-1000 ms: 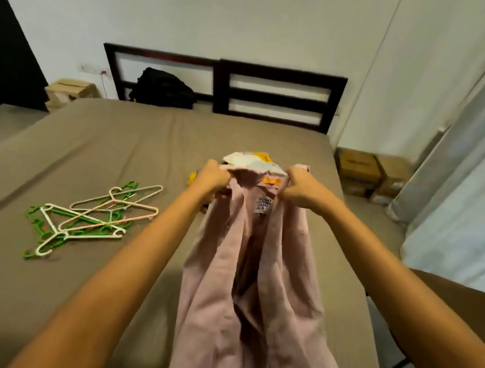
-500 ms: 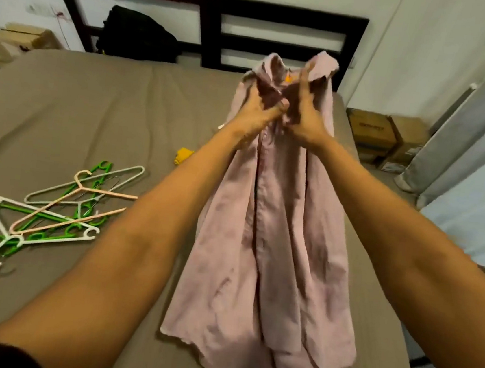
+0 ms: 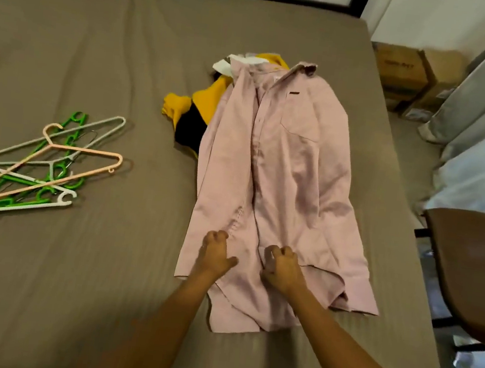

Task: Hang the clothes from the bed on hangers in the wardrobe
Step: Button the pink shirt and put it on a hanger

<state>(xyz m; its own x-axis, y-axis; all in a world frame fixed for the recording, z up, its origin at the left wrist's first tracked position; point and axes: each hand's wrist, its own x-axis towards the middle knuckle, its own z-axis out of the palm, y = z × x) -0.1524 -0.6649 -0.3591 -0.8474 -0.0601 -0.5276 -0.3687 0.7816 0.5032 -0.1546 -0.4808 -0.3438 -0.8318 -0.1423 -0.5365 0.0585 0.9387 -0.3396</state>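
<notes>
Early stage, as judged: nothing is hung yet. The shirt is laid flat on the bed, front up, collar at the far end, hem nearest the wearer. No hanger is in it.

L hand and R hand are set side by side on the lower front, near the hem, with fingers curled down onto the cloth. Whether cloth is pinched or only pressed can't be told.

The hangers are heaped well apart on the left of the bed, and none is picked up. At the shirt's collar end, partly under it, a yellow/black garment and a white one are bunched, also unhung. Wardrobe isn't in view.

Left to do, prob.:
- shirt to be smoothed or opened
- a hanger to be fetched & fed into the shoulders
- shirt to be carried to the wardrobe
- same to be repeated for the other clothes
</notes>
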